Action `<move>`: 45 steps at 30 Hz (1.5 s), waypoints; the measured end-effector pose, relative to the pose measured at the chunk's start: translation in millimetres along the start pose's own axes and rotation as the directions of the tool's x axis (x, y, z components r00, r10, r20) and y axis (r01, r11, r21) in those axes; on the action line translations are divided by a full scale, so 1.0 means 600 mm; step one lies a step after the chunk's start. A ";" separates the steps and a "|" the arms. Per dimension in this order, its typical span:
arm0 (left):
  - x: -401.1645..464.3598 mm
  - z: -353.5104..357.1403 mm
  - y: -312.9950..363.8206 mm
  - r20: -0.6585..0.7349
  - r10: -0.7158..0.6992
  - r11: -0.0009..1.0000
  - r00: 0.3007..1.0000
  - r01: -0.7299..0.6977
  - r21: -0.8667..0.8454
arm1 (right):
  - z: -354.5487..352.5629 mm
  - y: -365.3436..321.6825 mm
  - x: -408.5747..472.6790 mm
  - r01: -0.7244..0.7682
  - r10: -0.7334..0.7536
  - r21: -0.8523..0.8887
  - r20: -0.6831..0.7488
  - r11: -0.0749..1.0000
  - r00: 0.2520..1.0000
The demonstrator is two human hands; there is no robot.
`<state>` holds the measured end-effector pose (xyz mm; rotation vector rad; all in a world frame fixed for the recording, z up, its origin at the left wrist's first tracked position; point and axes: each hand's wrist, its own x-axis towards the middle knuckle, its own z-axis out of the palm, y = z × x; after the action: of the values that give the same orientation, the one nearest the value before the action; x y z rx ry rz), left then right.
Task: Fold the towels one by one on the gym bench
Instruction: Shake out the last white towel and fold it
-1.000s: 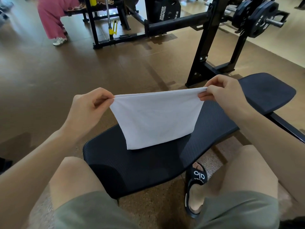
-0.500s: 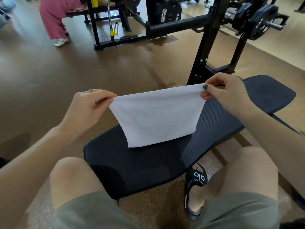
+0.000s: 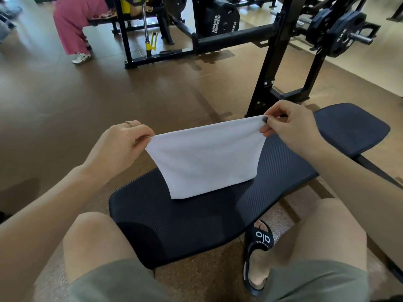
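Towel held up over the surface, one top corner in each hand.

Near: black padded surface (image 3: 196, 232). White towel (image 3: 205, 160) hangs with its lower edge at or just above the padding, cannot tell which. Left hand (image 3: 122, 147) pinches its left top corner, right hand (image 3: 290, 125) pinches the right. Far: black rack (image 3: 277, 51), weight plate (image 3: 342, 33).

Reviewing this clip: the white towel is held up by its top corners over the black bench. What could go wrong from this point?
1. The left hand and right hand only pinch the towel at its top corners; a slip would likely drop one side and undo the fold.
2. The towel's lower edge sits towards the far edge of the bench, so if laid down carelessly, part could slide onto the floor.
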<state>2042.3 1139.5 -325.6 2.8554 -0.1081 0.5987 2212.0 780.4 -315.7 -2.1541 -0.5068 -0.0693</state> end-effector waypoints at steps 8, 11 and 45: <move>0.086 -0.022 -0.015 -0.111 -0.096 0.975 0.989 0.116 0.188 | 0.034 -0.030 0.117 0.024 -0.025 -0.012 -0.058 1.000 0.998; 0.107 -0.062 -0.023 -0.256 -0.116 0.960 0.960 0.174 0.219 | 0.024 -0.058 0.134 0.116 -0.117 -0.016 -0.168 0.993 0.979; -0.257 0.224 0.064 0.762 0.067 0.983 0.644 -0.174 0.061 | 0.169 0.282 -0.246 0.487 -0.198 -0.519 0.515 0.703 0.834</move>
<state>1949.1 1075.5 -500.0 3.0268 -0.4094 -0.6583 2128.2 724.2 -540.4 -2.7160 -1.3223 0.0264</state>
